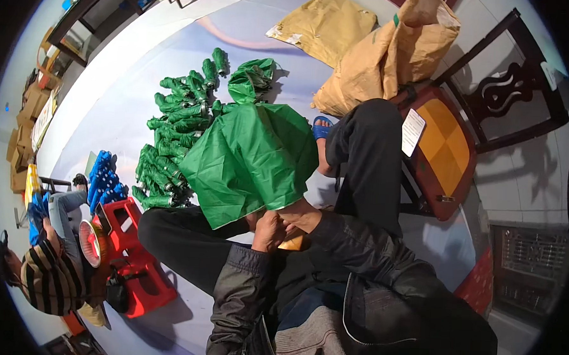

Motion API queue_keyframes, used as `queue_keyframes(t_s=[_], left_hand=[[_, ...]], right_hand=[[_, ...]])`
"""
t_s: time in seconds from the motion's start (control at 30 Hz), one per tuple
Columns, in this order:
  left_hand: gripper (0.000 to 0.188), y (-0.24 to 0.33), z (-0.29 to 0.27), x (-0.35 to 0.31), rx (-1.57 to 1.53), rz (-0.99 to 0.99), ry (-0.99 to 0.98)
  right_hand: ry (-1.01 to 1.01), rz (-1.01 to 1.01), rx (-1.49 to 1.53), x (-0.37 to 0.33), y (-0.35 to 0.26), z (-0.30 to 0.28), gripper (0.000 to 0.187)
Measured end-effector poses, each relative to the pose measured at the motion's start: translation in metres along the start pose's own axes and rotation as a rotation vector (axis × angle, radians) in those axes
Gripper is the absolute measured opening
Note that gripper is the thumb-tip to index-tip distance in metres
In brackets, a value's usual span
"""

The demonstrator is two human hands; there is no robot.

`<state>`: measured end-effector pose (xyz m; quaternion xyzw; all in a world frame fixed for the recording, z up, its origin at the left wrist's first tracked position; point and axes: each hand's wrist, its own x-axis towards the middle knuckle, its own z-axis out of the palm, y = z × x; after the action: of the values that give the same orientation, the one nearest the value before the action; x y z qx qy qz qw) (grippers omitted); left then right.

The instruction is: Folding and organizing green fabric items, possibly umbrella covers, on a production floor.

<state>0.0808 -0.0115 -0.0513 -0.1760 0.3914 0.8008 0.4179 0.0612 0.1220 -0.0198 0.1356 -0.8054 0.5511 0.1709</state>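
Pale sheeting (130,85) covers the floor where a person sits with knees apart. Fingers first: the left hand (268,232) is curled in on itself between the thighs, and the right hand (300,215) meets it closely, wrist bent, its fingers partly hidden. How far the fingers are open, and what they have hold of, I cannot tell. A broad green cloth (254,154) spreads just beyond both hands, its lower edge lying against the right one and its folds reaching over the gap between the knees.

Past it sits a smaller crumpled green cloth (250,81), and to the left lie rows of rolled green bundles (164,163). Near the right foot is a blue sandal (323,122), worn. Farther right stand an orange-brown sack (391,58) and a dark wooden chair (449,146) with a pale flat card (413,132) on its seat. Off to the left are a red plastic stool (144,303), a blue dotted cloth (103,181) and another person in a striped top (52,272).
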Motion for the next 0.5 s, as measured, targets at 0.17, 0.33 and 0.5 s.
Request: queue_keyframes(t_s=[0.17, 0.33, 0.5], left_hand=[[0.031, 0.0, 0.014, -0.002, -0.059, 0.071, 0.003], [0.022, -0.016, 0.011, 0.009, -0.033, 0.153, 0.161], [0.021, -0.051, -0.066, 0.036, 0.447, 0.239, 0.268]], right_hand=[[-0.124, 0.283, 0.337, -0.006, -0.008, -0.009, 0.025], [-0.283, 0.485, 0.649, -0.002, -0.028, -0.01, 0.029], [-0.466, 0.26, 0.309, 0.002, -0.042, -0.027, 0.039]])
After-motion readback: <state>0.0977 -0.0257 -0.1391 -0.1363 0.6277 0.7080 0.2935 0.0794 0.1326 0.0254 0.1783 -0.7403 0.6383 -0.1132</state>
